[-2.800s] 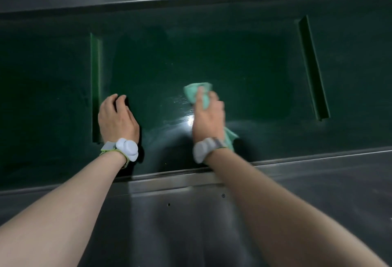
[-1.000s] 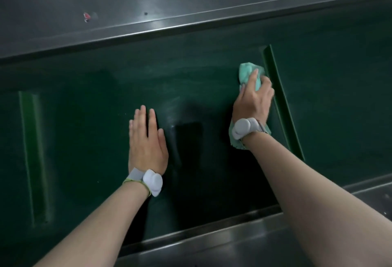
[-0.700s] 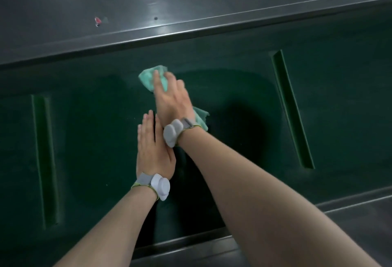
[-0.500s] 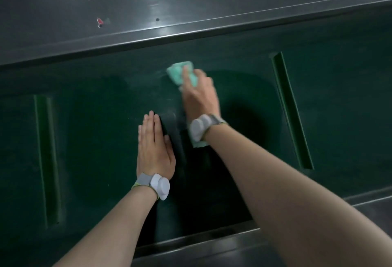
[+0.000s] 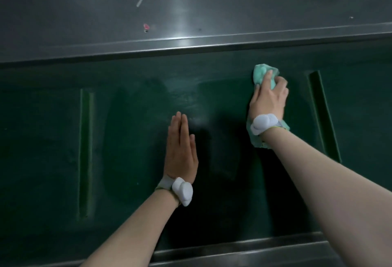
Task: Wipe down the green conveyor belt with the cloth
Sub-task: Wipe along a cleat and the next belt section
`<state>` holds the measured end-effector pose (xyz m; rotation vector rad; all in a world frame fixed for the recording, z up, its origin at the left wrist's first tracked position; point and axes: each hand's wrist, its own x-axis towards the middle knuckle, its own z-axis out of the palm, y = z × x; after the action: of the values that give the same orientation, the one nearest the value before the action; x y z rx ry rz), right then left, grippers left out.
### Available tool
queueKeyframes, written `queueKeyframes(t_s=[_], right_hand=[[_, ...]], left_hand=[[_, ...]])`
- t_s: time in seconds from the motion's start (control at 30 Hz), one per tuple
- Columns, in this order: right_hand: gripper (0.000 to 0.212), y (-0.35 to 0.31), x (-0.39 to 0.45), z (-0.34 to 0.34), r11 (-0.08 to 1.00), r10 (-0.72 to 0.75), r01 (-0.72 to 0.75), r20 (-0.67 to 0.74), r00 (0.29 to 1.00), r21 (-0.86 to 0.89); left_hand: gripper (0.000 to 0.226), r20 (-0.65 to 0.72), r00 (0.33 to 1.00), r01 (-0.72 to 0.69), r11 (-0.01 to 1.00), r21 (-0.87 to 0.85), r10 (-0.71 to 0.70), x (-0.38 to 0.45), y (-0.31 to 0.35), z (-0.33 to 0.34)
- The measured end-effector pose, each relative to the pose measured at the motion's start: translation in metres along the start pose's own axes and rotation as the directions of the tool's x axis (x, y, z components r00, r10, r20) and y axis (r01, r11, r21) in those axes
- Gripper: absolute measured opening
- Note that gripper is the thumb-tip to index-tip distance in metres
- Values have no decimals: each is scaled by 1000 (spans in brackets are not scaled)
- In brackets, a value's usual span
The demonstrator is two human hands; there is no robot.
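The fingers (image 5: 267, 80) of the right hand (image 5: 267, 99) are curled over a cloth (image 5: 260, 74) and the cloth is pressed down on the green belt (image 5: 131, 118). The cloth is pale mint green and crumpled; one bunch is seen past the fingertips, and another part is seen under the wrist, beside a white wrist device (image 5: 263, 122). The cloth is placed near the far edge of the belt, just left of a raised green rib (image 5: 323, 116). The left hand (image 5: 180, 152) is laid flat on the belt, with the fingers straight and held together, and nothing is gripped by it. A second rib (image 5: 86, 150) is seen well to the left. A dull wet smear is seen on the belt between the two hands. The belt is bordered by grey metal (image 5: 191, 12) at the far side and the near side.
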<state>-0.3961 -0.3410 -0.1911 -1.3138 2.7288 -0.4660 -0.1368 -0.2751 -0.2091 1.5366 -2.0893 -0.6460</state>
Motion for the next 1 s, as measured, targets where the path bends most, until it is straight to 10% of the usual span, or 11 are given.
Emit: queueKeyframes(t_s=[0.23,0.47,1.0], right_hand=[[67,-203,-67,47,960,-281,265,265,922,96],[62,-309,-158,75,772,-634,600,333,698,212],[56,-86,-24,23,993,-84,85,15,996,-78]], left_hand=[[54,-208,929,337,931,140,-305,36,-108,-97],[79,-66,958,286,911,296,-279,20,-137,-133],[48,-97,926,378,887,267,-365,20,-167,-170]])
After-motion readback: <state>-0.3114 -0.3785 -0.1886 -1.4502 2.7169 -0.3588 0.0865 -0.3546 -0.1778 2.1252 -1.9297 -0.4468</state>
